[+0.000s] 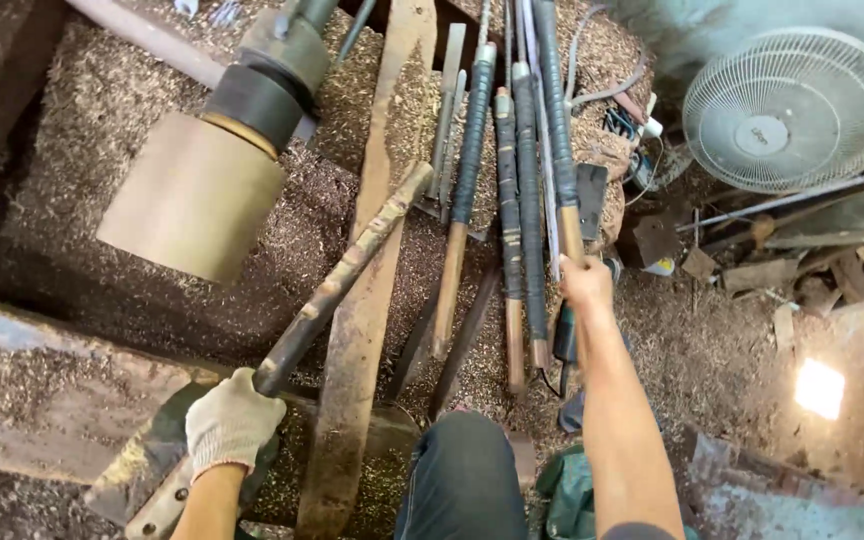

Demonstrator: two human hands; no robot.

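While the gloved left hand point(232, 420) is closed tight around the lower end of a long, worn turning tool point(342, 280), its grip clamped on the dark handle, the tool slants up and to the right, its far tip lying over a rusty flat bar point(357, 350) that runs up the middle of the scene. Just left of that tip sits a pale, conical wooden workpiece point(192, 195), mounted on a dark lathe chuck point(267, 85). Off to the right, the bare right hand point(585, 285) has its grip wrapped around the wooden end of one tape-wound tool handle point(556, 120) standing among a row of similar long-handled tools point(512, 200). Wood shavings point(102, 130) blanket everything around the lathe. A white electric fan point(792, 108) stands at the far right, and the person's dark trouser knee point(462, 470) shows low between the two arms.
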